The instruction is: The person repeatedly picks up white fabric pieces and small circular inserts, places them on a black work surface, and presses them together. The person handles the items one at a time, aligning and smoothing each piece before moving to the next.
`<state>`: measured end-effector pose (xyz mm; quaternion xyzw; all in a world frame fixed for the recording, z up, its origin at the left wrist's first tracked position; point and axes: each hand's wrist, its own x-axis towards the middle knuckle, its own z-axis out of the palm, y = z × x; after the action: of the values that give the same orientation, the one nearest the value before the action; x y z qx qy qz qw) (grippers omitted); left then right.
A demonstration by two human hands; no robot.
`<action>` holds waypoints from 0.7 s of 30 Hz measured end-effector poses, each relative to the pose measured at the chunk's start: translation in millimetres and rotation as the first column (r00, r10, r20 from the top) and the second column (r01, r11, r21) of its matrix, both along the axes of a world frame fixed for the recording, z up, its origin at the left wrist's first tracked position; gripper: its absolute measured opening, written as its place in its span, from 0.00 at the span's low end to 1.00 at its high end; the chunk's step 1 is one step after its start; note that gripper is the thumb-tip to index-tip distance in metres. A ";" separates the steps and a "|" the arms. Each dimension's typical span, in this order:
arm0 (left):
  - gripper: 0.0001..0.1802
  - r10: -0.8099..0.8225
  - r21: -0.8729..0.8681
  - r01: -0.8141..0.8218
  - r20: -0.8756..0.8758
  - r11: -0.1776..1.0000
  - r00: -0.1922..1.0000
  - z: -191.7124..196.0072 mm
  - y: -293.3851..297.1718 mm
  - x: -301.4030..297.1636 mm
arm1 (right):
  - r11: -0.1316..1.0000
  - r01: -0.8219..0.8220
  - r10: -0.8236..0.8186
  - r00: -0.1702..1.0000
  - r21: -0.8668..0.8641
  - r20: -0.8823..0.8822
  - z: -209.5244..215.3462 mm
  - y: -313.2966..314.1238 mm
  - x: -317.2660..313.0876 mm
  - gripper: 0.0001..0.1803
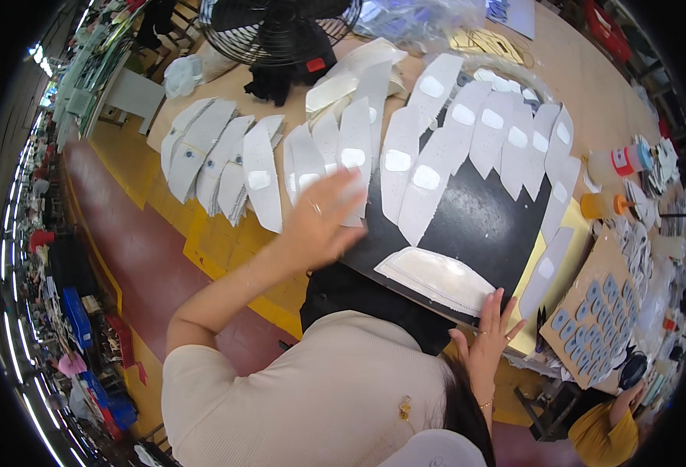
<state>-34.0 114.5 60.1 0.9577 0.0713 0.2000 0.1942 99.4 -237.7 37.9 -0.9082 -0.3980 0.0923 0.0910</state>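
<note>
My left hand (323, 222) is over the left edge of a black board (475, 214), beside a grey cut fabric piece (356, 128) with a white patch. Its fingers are smeared by motion, so whether they grip that piece cannot be told. My right hand (492, 335) lies at the board's front edge with fingers spread, the fingertips at the right end of a cream curved panel (438, 278). Behind the panel, several long grey pieces (428, 175) with white patches fan out across the board and past its sides.
A black fan (281, 27) stands at the back of the table. Stacked grey panels (199, 152) lie at the left. To the right are a board of round blue-grey pieces (592, 319), an orange-yellow jar (601, 205) and a pink-labelled bottle (627, 159). A co-worker's yellow sleeve (603, 436) shows lower right.
</note>
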 end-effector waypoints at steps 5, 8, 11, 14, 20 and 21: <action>0.24 0.680 -0.075 -0.681 -0.045 0.728 0.732 -6.1 105.5 50.6 | 0.967 0.037 -0.040 0.999 0.250 0.006 16.2 18.0 6.3 0.37; 0.21 0.659 -0.200 -0.697 -0.228 0.688 0.716 -20.6 141.0 64.3 | 0.961 0.064 -0.064 0.998 0.269 -0.008 25.2 25.3 9.9 0.32; 0.18 0.622 -0.273 -0.637 -0.150 0.721 0.768 -10.4 138.1 78.6 | 0.942 0.106 -0.104 0.994 0.318 -0.024 28.0 20.8 9.8 0.25; 0.15 0.654 -0.377 -0.598 0.028 0.707 0.756 -9.2 143.3 79.7 | 0.924 0.116 -0.108 0.993 0.364 -0.042 27.9 20.3 13.9 0.23; 0.09 0.498 -0.070 -0.518 0.409 0.853 0.765 67.1 95.8 76.5 | 0.823 0.146 -0.108 0.989 0.549 -0.100 45.9 50.2 27.0 0.21; 0.08 0.443 -0.083 -0.462 0.472 0.883 0.762 83.6 76.0 76.9 | 0.790 0.153 -0.091 0.987 0.594 -0.133 46.4 56.5 29.6 0.21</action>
<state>42.9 190.5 143.6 0.8360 0.2462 0.4718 0.1336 129.1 -181.2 84.3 -0.8503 -0.3422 -0.0012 0.3998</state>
